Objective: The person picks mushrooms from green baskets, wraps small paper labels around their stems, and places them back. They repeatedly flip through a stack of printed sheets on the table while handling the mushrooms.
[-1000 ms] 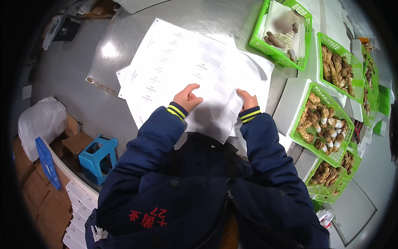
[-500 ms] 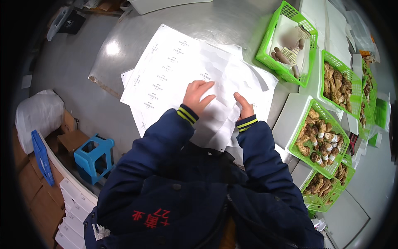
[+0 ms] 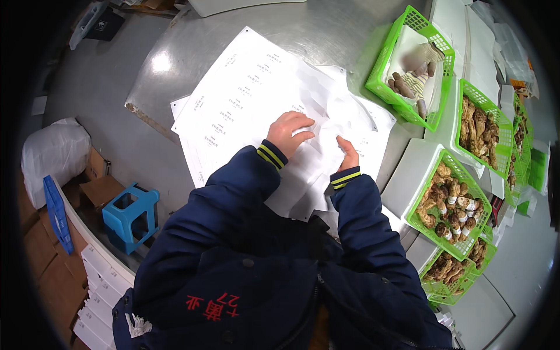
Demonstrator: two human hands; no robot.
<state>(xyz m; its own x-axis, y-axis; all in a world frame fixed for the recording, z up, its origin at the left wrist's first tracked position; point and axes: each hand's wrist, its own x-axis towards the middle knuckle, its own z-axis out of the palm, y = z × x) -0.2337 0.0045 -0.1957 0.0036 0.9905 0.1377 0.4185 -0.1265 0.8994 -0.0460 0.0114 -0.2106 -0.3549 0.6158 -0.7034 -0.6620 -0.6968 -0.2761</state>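
Observation:
A large white sheet of printed labels (image 3: 251,111) lies on other white sheets, its right part curled and creased. My left hand (image 3: 289,133) rests over its middle, thumb and fingers apart, with nothing seen between them. My right hand (image 3: 349,156) is at the sheet's curled right edge, thumb on top; its other fingers are mostly hidden, and it appears to grip the paper. Small dark print runs in a column down the sheet's left side.
The sheets lie on a metal table (image 3: 204,46). To the right, a green basket (image 3: 379,90) holds striped gloves (image 3: 415,84); more green baskets hold brown mushrooms (image 3: 479,131). Left of me stand a blue stool (image 3: 125,224) and stacked white boxes (image 3: 105,280).
The label sheet has shifted slightly to the right and upward, and its right part is more crumpled. My left hand has moved a little to the right; my right hand has stayed nearly in place.

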